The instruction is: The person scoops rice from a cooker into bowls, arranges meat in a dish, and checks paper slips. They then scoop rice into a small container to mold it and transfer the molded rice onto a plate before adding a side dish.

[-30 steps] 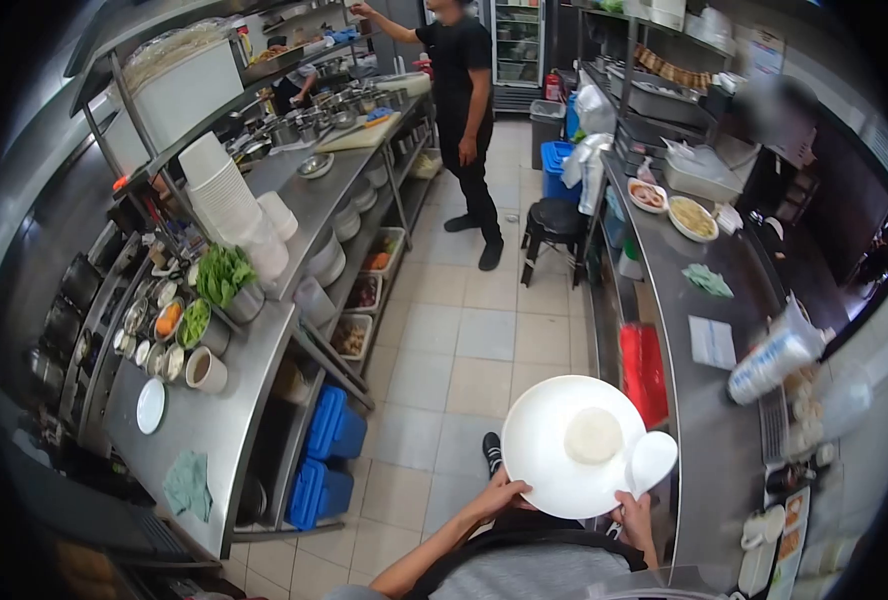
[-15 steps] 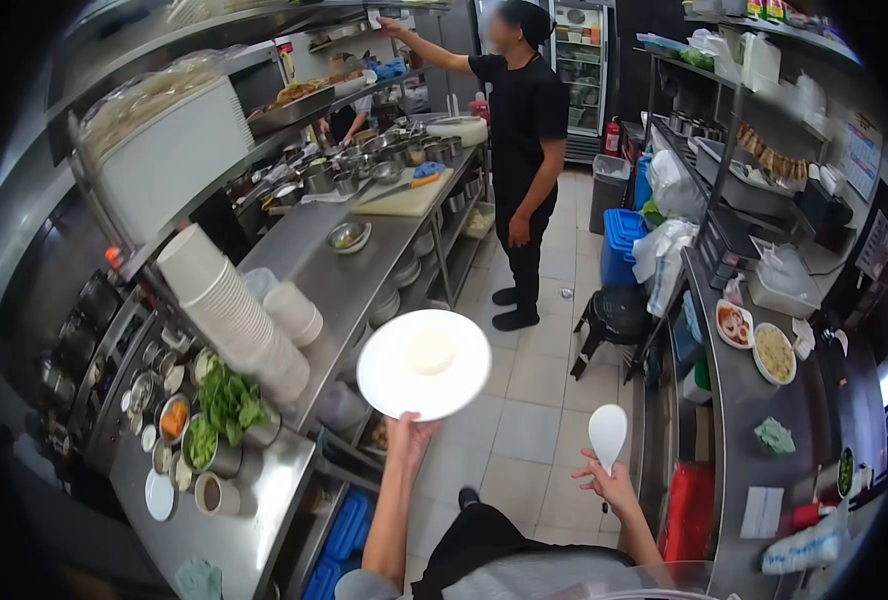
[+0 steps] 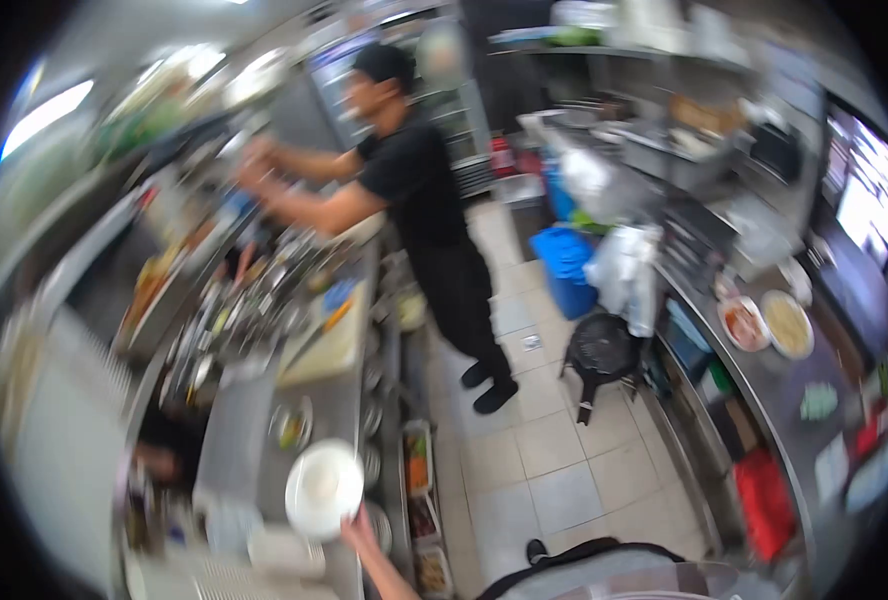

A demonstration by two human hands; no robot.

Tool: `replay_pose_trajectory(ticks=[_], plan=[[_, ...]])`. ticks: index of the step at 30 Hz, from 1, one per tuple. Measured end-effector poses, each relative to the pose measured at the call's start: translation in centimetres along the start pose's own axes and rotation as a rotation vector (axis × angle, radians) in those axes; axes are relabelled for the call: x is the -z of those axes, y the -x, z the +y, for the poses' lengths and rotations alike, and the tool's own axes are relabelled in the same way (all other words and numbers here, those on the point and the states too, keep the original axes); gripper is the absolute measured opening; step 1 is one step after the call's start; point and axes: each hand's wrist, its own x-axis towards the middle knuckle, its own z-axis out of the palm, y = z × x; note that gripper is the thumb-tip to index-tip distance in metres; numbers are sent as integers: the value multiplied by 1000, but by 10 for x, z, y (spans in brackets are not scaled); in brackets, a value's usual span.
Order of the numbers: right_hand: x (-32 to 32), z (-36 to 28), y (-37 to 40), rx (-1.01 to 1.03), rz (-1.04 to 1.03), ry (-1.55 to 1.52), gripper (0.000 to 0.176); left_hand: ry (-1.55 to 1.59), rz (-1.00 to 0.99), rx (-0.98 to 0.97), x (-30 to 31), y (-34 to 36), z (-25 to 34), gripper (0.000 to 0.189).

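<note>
My left hand (image 3: 358, 527) is closed on the near rim of a white plate (image 3: 298, 492), holding it over the edge of the steel counter (image 3: 234, 440). In the middle of the plate is a pale round mound (image 3: 326, 486), blurred and too plain to name for certain. Just beyond the plate, a small bowl (image 3: 291, 422) with some greenish food stands on the counter. My right hand is out of view.
A person in black (image 3: 424, 190) stands at the counter ahead, both arms raised towards the shelf. A knife (image 3: 319, 338) lies on the cutting board (image 3: 336, 355). A black stool (image 3: 602, 352) and blue bin (image 3: 569, 270) line the aisle. Two food bowls (image 3: 788, 325) sit on the right counter.
My view has swung and moved forward. The plate has come over to the left counter near the small bowl. My right hand, with its white paddle-shaped spoon, has left view. The other person raised a second arm.
</note>
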Motion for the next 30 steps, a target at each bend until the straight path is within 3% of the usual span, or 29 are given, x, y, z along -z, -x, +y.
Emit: replay_pose_trajectory(ticks=[3,6,9,11,15,16,17,19,20,22,23,25,26,27,29,30], plan=[[-43,29,17,-269,-32,-103,39,-197,-186,-20,-16,-20,5,49],[-76,33,18,-401,-97,-190,42,-354,-117,-40,-58,-38,-49,50],[-87,4,-2,-388,-141,-249,45,-466,-46,-103,-95,-47,-111,51],[-41,-37,-1,-286,-218,-249,42,-531,23,-167,-116,-46,-151,52],[-21,-53,-71,-82,-68,-295,45,-667,200,-348,-157,-30,-232,54],[-20,-54,-95,60,30,-183,43,-698,248,-382,-166,-24,-252,54],[20,-78,-86,66,-22,-218,41,-726,282,-412,-176,-16,-274,55],[77,-113,-82,330,173,-203,39,-780,332,-425,-196,0,-323,55],[118,-134,-73,437,76,-392,37,-802,330,-409,-212,10,-354,56],[211,-180,-32,517,68,-466,36,-868,185,-308,-246,29,-429,57],[247,-199,-22,534,90,-486,36,-940,-40,-286,-252,27,-477,56],[289,-224,-30,644,472,-509,35,-948,-544,-125,-329,125,-549,54],[310,-241,-27,862,812,-705,33,-929,-818,41,-330,142,-584,50],[349,-252,3,644,519,-628,40,-939,-1041,330,-352,181,-602,45],[381,-281,12,780,739,-776,45,-899,-1706,452,-360,229,-648,45],[392,-291,0,879,1028,-521,51,-778,-1707,830,-378,270,-646,55]])
